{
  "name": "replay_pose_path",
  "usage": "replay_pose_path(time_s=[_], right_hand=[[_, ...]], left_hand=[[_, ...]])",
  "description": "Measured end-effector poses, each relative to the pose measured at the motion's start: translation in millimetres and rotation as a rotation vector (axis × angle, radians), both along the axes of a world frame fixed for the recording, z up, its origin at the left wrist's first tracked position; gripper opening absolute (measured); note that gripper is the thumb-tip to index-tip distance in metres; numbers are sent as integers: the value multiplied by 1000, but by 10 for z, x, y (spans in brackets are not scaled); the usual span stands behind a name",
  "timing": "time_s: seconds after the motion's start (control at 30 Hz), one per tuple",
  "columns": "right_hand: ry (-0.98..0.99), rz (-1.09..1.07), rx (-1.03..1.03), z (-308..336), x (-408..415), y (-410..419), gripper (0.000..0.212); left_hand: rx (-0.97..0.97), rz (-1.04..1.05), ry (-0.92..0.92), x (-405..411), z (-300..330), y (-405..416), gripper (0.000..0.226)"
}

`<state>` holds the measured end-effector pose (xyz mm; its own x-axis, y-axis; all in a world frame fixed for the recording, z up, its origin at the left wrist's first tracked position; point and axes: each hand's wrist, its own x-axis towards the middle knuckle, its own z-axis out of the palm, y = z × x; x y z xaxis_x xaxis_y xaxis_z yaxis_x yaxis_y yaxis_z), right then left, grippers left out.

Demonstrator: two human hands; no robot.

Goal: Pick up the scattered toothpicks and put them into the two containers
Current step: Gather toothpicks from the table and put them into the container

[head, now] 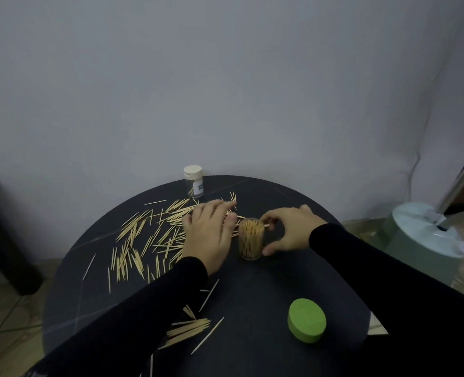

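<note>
Several pale toothpicks (143, 240) lie scattered over the left half of a round black table (266, 289). A clear open container (250, 238) packed with toothpicks stands upright at the table's middle. My right hand (290, 230) curls round it from the right, thumb low on its side, fingertips pinching toothpicks at its rim. My left hand (208, 232) lies palm down with straight fingers on the toothpicks just left of the container. A second clear container (194, 181) with a cream cap stands at the table's far edge, holding few toothpicks.
A green round lid (307, 324) lies on the table near right. More toothpicks (190, 329) lie near the front edge by my left sleeve. A pale fan base (424, 240) with a pole stands on the floor at right. A dark piece of furniture (5, 235) is at left.
</note>
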<state>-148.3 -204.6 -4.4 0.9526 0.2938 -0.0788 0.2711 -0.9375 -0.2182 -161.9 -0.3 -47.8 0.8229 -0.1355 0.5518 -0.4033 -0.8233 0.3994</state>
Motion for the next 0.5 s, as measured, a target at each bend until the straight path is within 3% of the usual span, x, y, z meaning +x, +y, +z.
replay_pose_path(time_s=[0.17,0.5], right_hand=[[-3,-96,-24,-105,71,1,33],[-50,-162,-55,-231,162,240,13]], left_hand=[[315,169,346,83,-68,83,48],[445,113,266,39,17,20,26]])
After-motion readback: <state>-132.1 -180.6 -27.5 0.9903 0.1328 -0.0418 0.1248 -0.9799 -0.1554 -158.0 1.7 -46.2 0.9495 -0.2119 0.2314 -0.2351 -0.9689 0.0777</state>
